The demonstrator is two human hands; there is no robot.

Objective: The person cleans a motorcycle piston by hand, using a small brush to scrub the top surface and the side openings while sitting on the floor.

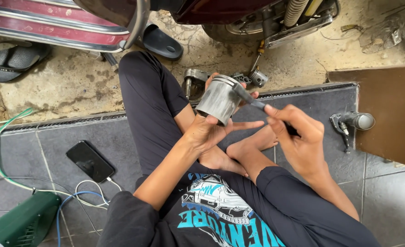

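A black phone (89,161) lies at lower left beside cables (10,183) and a green box (24,222); sandals (12,59) sit upper left.

Soft, even daylight fills the scene, with no hard shadows. A faint sheen lies on the dull grey metal piston cylinder (219,99) and on the glossy black smartphone (89,161) lower left of it. Focus is sharp around the cylinder; edges far from it bend slightly.
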